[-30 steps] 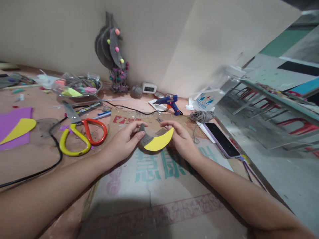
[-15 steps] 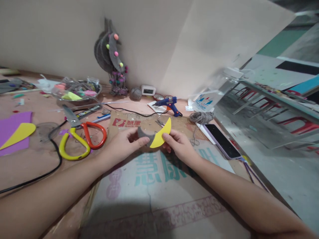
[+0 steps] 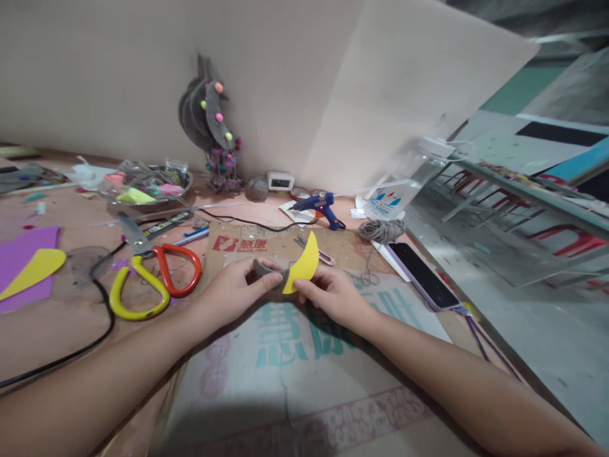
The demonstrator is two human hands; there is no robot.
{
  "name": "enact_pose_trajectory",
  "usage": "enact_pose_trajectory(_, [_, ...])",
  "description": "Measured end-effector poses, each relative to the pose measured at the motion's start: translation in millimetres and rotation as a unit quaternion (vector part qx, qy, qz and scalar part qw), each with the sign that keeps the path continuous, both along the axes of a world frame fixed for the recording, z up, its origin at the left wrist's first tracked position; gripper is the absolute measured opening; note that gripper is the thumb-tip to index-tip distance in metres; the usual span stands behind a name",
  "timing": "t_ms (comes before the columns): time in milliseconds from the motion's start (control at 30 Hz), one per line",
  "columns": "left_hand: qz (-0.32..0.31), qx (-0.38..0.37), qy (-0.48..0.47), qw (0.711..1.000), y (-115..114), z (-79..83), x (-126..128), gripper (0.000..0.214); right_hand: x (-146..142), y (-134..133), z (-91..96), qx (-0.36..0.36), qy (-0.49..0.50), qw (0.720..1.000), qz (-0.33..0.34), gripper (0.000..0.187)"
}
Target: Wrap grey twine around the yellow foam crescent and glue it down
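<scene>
Between thumb and fingers, my left hand pinches a dark grey curved felt piece. My right hand grips a yellow crescent-shaped piece, its tip pointing up. The two pieces meet edge to edge or overlap in the middle; I cannot tell which. Both hands are held over a cardboard sheet with red and green print. Just behind the yellow piece lie small thread snips, partly hidden. To the left rest big scissors with one yellow and one red handle.
A blue glue gun stands at the back, its cord running left. Grey yarn, a phone and a clear bottle line the right edge. On the left are a bowl of scraps and purple sheet. Grey felt crescents hang behind.
Both hands have shifted slightly left and down with their pieces. The yellow piece now stands more upright, and the grey piece looks more edge-on. The view has also moved a little.
</scene>
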State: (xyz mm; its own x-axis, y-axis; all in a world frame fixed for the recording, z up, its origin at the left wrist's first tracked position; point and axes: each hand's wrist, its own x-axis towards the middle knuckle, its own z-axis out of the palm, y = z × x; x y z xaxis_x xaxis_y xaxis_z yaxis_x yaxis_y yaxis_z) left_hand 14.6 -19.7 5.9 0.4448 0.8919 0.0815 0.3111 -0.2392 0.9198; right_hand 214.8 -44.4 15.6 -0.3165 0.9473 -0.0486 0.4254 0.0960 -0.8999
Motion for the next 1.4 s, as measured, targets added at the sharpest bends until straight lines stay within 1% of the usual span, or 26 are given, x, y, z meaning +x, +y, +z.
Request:
enact_pose_trajectory(100, [0.026, 0.004, 0.016, 1.000, -0.2, -0.6, 0.0, 0.032, 0.2, 0.1, 0.8, -0.023, 0.016, 0.999, -0.015, 0.027])
enact_pose_trajectory(200, [0.032, -0.005, 0.041, 0.999, -1.9, 1.1, 0.6, 0.029, 0.7, 0.0, 1.6, -0.033, 0.027, 0.999, -0.017, 0.028])
enact_pose_trajectory(300, [0.024, -0.010, 0.048, 0.999, -3.8, 4.0, 1.6, 0.027, 0.4, 0.0, 1.8, -0.041, 0.031, 0.999, -0.006, 0.028])
enact_pose_trajectory(400, [0.007, -0.020, 0.035, 0.999, -4.8, 6.6, 2.5, 0.024, -0.8, 0.3, 0.8, -0.053, 0.031, 0.998, 0.010, 0.028])
enact_pose_trajectory(500, [0.000, -0.022, 0.025, 0.999, -5.0, 7.5, 2.9, 0.025, -1.4, 0.7, -1.4, -0.059, 0.021, 0.998, 0.008, 0.031])
enact_pose_trajectory(667, [-0.001, -0.017, 0.044, 0.999, -3.8, 4.7, 2.2, 0.023, -0.3, 1.1, -3.3, -0.056, 0.016, 0.998, 0.019, 0.031])
enact_pose_trajectory(800, [-0.011, -0.009, 0.069, 0.998, -3.1, 2.3, 1.2, 0.022, -0.2, 0.9, -1.1, -0.058, 0.031, 0.997, 0.041, 0.030])
enact_pose_trajectory(867, [-0.009, -0.007, 0.076, 0.997, -3.5, 2.5, 1.2, 0.021, -0.6, 0.7, -0.5, -0.062, 0.037, 0.997, 0.040, 0.030])
enact_pose_trajectory(1000, [-0.010, -0.010, 0.048, 0.999, -4.9, 6.3, 2.5, 0.027, -0.4, 0.8, -1.8, -0.068, 0.044, 0.997, 0.009, 0.032])
enact_pose_trajectory(1100, [-0.020, -0.010, 0.034, 0.999, -5.3, 9.2, 3.1, 0.027, 0.6, 1.4, -2.9, -0.058, 0.046, 0.997, 0.002, 0.032])
enact_pose_trajectory(1300, [-0.034, -0.005, 0.005, 0.999, -2.9, 5.5, 1.7, 0.030, -0.6, 0.4, -0.9, -0.065, 0.036, 0.997, 0.020, 0.035])
enact_pose_trajectory(1367, [-0.031, -0.011, -0.020, 0.999, -1.5, 3.4, 0.9, 0.031, 0.5, -0.1, 4.2, -0.069, 0.034, 0.996, 0.035, 0.035])
enact_pose_trajectory(1400, [-0.023, -0.016, -0.029, 0.999, -0.8, 2.7, 0.5, 0.031, 2.4, 0.1, 8.3, -0.073, 0.034, 0.995, 0.055, 0.033])
